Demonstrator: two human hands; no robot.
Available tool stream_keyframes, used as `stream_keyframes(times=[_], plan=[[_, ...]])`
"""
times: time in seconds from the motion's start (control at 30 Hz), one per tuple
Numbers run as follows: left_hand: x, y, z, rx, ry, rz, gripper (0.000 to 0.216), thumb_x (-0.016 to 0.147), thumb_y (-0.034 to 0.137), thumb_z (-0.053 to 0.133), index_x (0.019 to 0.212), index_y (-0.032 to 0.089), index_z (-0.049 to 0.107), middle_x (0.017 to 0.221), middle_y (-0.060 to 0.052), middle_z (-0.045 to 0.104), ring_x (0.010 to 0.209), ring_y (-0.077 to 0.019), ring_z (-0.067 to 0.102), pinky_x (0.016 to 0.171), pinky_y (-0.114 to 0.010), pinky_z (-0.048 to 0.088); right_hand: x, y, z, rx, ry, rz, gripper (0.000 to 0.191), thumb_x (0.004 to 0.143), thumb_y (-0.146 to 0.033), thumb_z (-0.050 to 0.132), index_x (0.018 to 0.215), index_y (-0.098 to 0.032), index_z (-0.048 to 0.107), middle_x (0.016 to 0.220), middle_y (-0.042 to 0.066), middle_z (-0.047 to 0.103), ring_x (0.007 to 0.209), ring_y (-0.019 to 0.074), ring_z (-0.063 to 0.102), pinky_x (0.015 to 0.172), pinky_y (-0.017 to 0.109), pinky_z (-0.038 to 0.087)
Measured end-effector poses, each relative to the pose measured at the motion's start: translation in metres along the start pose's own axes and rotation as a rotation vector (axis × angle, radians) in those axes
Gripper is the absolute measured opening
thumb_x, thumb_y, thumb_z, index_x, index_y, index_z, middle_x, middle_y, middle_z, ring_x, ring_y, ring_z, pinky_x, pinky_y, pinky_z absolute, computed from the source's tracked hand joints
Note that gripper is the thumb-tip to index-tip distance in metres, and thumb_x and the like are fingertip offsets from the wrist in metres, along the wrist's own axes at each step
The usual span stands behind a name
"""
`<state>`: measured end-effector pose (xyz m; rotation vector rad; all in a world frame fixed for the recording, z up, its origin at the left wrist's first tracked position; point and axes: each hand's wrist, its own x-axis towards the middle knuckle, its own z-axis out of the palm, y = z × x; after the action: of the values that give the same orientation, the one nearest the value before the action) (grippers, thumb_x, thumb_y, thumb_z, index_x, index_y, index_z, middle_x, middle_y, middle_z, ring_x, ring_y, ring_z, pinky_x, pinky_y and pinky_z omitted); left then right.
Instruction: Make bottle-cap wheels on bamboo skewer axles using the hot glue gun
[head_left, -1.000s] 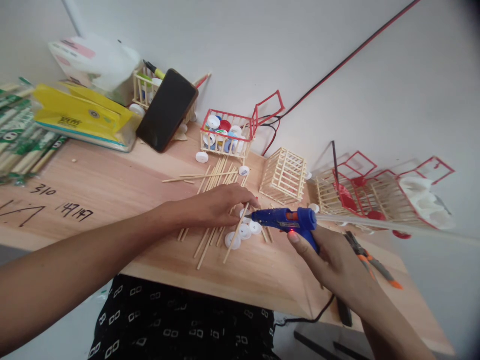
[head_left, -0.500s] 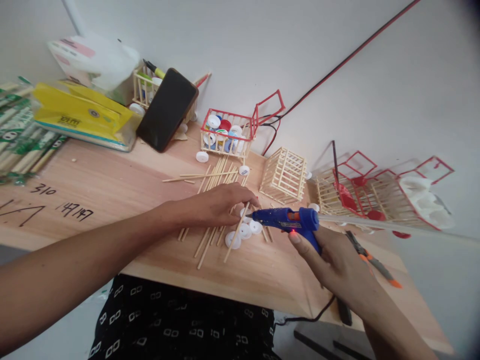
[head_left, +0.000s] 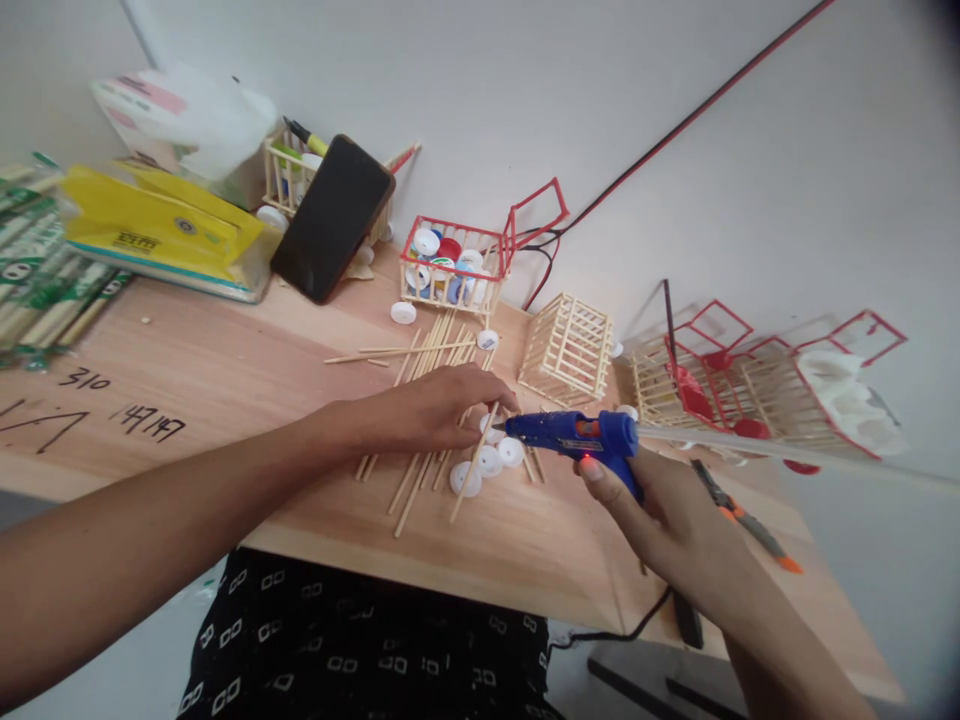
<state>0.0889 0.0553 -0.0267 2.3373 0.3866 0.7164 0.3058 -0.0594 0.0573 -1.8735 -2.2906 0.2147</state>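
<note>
My right hand point(head_left: 667, 510) is wrapped round a blue hot glue gun point(head_left: 570, 432), whose small light glows red and whose clear glue stick juts out behind. The gun's nozzle points left, close to the upper part of a thin wooden stick point(head_left: 474, 465). My left hand point(head_left: 442, 405) pinches that stick near its top end; the fingertips are partly hidden. Under and beside the stick lie several white bottle caps point(head_left: 490, 461). Loose wooden sticks point(head_left: 411, 492) are spread beneath my left hand and forearm.
Along the wall stand a red-rimmed stick cart point(head_left: 454, 275) full of caps, a plain stick cage point(head_left: 568, 348) and more red-trimmed carts point(head_left: 720, 390). Orange-handled pliers point(head_left: 746, 518) lie at right. A phone point(head_left: 334, 220), yellow packet point(head_left: 165, 230) and bagged sticks point(head_left: 52, 270) stand at left.
Almost nothing differs. The glue gun and the pinched stick have shifted only very slightly, with both hands keeping their grip.
</note>
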Motion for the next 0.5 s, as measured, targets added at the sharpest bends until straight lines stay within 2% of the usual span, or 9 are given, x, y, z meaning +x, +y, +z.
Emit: stream_keyframes(times=[0.5], plan=[[-0.0004, -0.0007, 0.0005, -0.007, 0.009, 0.019, 0.035, 0.080, 0.013, 0.059, 0.115, 0.019, 0.055, 0.113, -0.007, 0.062, 0.106, -0.0181, 0.056, 0.093, -0.031, 0.040, 0.0006, -0.0007, 0.0020, -0.041, 0.046, -0.035, 0.043, 0.091, -0.048, 0.041, 0.060, -0.020, 0.044, 0.046, -0.003, 0.045, 0.042, 0.0107, 0.043, 0.041, 0.023, 0.028]])
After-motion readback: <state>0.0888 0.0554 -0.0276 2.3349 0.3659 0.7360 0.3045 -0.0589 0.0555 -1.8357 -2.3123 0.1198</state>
